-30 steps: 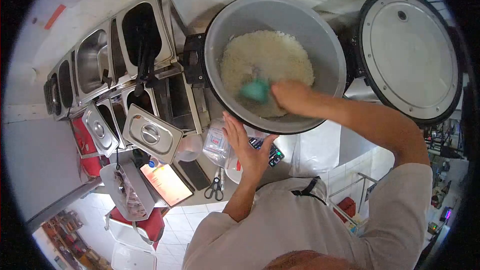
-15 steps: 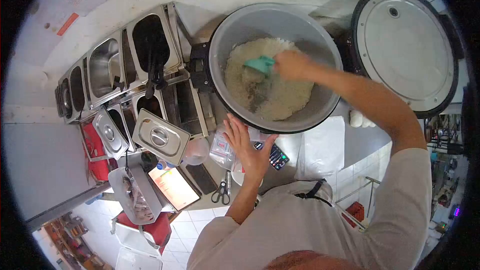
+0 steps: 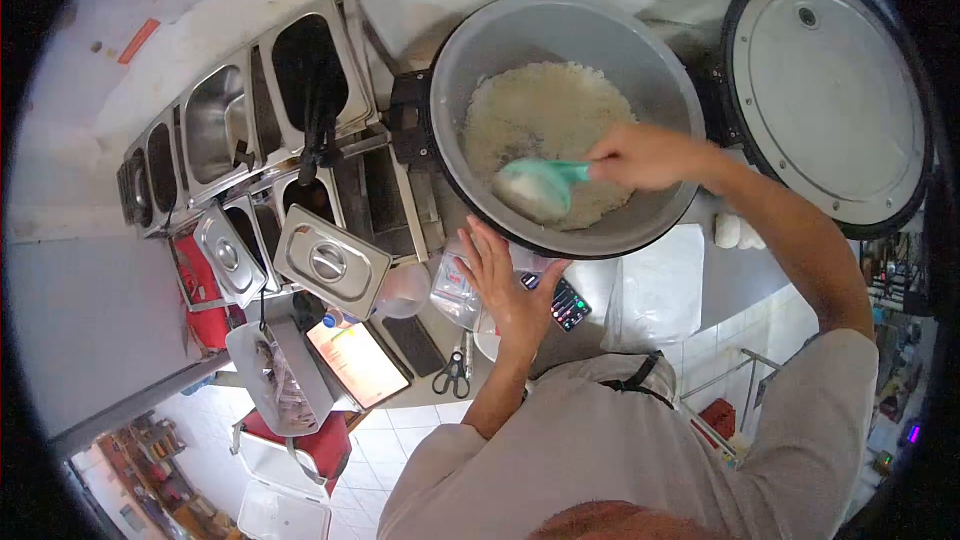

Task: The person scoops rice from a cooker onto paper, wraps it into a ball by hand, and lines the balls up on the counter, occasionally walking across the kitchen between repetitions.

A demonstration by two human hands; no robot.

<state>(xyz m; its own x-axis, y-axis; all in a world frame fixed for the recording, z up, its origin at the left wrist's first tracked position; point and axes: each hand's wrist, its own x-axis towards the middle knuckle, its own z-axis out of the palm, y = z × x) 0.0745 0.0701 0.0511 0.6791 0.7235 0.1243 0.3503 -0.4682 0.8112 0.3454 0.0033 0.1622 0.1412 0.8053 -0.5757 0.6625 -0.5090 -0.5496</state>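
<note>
A large grey pot [image 3: 655,70] holds a layer of white rice [image 3: 560,95] at its bottom. Inside it, my right hand [image 3: 650,157] is closed round the handle of a green paddle [image 3: 540,187], whose blade is in the rice near the pot's front side. My left hand [image 3: 508,290] has its fingers spread, and its fingertips rest against the pot's front outer edge. Beneath and beside that hand lie a phone [image 3: 570,307] with a lit screen and clear plastic packs [image 3: 455,290].
The pot's round lid [image 3: 825,90] stands open at the right. Metal food pans [image 3: 215,125] and loose lids [image 3: 330,260] fill the left. Nearer are a lit tablet [image 3: 357,362], black scissors [image 3: 452,374], white plastic sheets [image 3: 658,290] and a plastic bin [image 3: 280,380].
My right hand and the paddle have moved toward the pot's front right, and the blade has turned. The whole view has shifted slightly. My left hand keeps its place at the pot.
</note>
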